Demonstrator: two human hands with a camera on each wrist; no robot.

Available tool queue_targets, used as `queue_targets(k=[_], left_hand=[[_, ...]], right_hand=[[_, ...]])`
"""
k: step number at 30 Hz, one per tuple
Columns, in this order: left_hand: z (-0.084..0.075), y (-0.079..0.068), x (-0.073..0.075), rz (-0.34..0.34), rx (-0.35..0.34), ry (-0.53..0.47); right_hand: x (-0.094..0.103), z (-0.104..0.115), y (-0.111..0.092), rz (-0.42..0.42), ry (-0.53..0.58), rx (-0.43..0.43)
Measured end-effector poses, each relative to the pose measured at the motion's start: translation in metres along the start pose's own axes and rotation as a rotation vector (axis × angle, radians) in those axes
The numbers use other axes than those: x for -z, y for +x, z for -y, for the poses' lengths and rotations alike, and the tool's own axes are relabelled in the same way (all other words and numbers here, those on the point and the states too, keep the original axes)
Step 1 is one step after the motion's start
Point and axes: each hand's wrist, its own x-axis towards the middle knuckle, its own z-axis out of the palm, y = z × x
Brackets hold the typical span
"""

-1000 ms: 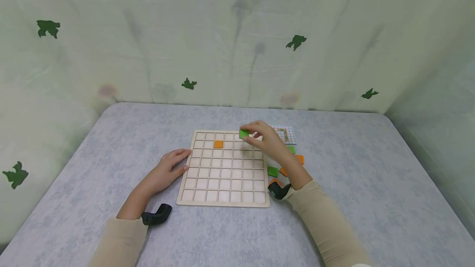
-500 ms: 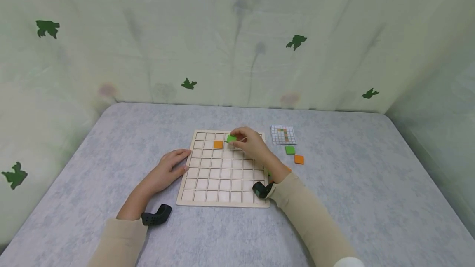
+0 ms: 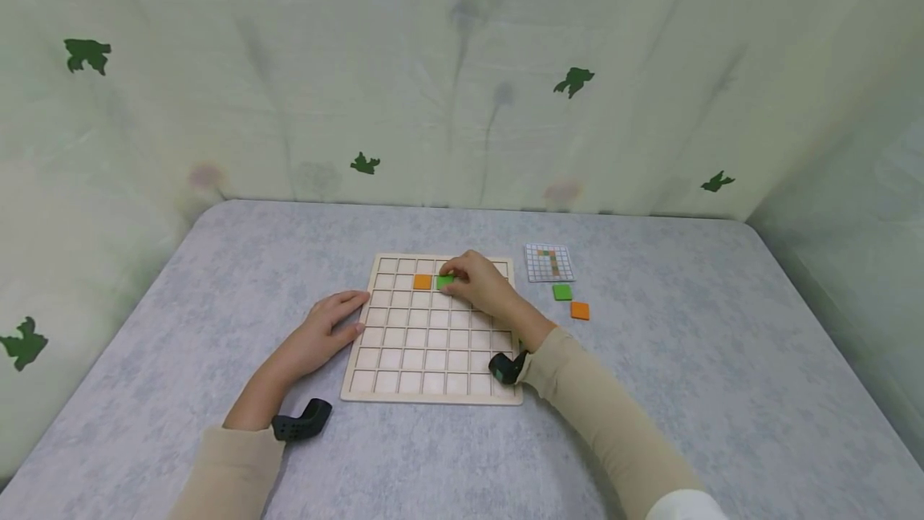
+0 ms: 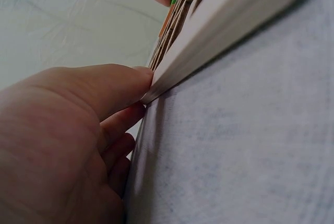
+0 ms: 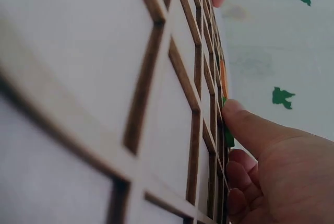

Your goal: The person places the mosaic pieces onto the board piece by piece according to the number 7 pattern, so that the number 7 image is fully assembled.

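A wooden grid board with square cells lies on the table. One orange tile sits in a cell near its far edge. Just right of that, my right hand holds a green tile between thumb and fingers. In the right wrist view the thumb presses at the edge of this green tile, level with the grid and beside the orange one. My left hand rests at the board's left edge, its thumb and fingertips touching the rim in the left wrist view.
A small printed grid card lies beyond the board's right edge. Nearer than it are a loose green tile and a loose orange tile. Black wrist cameras sit on both forearms. A pale curtain hangs behind the table.
My right hand has carried the green tile left and down, from above the board's far right part to the cell beside the orange tile. The left hand has stayed at the board's edge.
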Motion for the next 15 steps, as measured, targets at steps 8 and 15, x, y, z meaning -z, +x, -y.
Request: queue_targets(k=[8, 15], left_hand=[[0.0001, -0.0008, 0.0002, -0.006, -0.005, -0.012], [0.0008, -0.0007, -0.0003, -0.007, -0.006, -0.019]], right_hand=[[0.0017, 0.0029, -0.0019, 0.043, 0.028, -0.010], [0.0034, 0.0008, -0.0036, 0.058, 0.062, -0.019]])
